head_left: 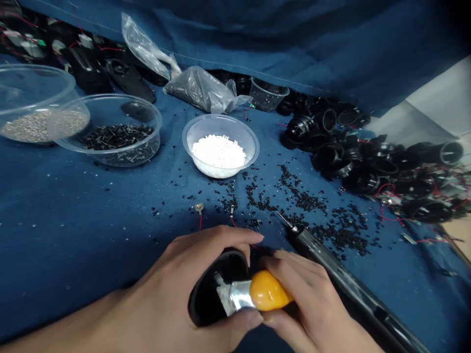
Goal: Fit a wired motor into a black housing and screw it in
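Observation:
My left hand (176, 279) is wrapped around a black hollow plastic housing (200, 304), whose round opening faces up and to the right. Between the fingers and thumb of my right hand (312, 294) is a tool with a rounded orange handle (270, 290) and a flat silver metal end. That end sits at the mouth of the housing; its exact kind cannot be told. A black electric screwdriver (353, 279) lies just right of my right hand, bit pointing away. Beyond my hands rest small metal contacts (199, 208) on red wires.
A bowl of white small parts (221, 169) stands ahead. On the left are a tub of black screws (110, 156) and a tub of silvery bits (37, 139). Tiny black pieces (301, 196) are scattered centre-right. Black housings (331, 159) pile up at right; plastic bags (198, 88) lie behind.

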`<state>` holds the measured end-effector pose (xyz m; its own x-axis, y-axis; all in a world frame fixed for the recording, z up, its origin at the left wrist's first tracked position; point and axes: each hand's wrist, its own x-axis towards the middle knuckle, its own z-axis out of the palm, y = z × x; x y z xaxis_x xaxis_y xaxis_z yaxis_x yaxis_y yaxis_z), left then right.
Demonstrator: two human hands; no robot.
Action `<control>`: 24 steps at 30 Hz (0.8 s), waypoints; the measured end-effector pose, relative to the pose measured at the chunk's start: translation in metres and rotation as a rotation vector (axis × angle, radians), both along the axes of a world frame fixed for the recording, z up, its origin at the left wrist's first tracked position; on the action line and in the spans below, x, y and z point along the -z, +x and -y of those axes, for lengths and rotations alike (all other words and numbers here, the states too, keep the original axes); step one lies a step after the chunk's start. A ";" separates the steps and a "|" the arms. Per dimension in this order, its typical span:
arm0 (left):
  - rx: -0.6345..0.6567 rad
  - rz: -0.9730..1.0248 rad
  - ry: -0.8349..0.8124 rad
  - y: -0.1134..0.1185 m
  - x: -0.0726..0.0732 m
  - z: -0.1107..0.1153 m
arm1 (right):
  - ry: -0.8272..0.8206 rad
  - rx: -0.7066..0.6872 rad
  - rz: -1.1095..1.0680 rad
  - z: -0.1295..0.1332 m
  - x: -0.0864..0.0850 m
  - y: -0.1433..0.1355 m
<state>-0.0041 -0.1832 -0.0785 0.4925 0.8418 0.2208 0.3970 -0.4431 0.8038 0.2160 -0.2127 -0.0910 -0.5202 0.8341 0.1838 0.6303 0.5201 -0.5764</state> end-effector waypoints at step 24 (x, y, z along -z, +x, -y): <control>-0.069 -0.062 0.097 0.000 0.002 0.002 | 0.021 0.000 -0.044 -0.004 -0.005 -0.002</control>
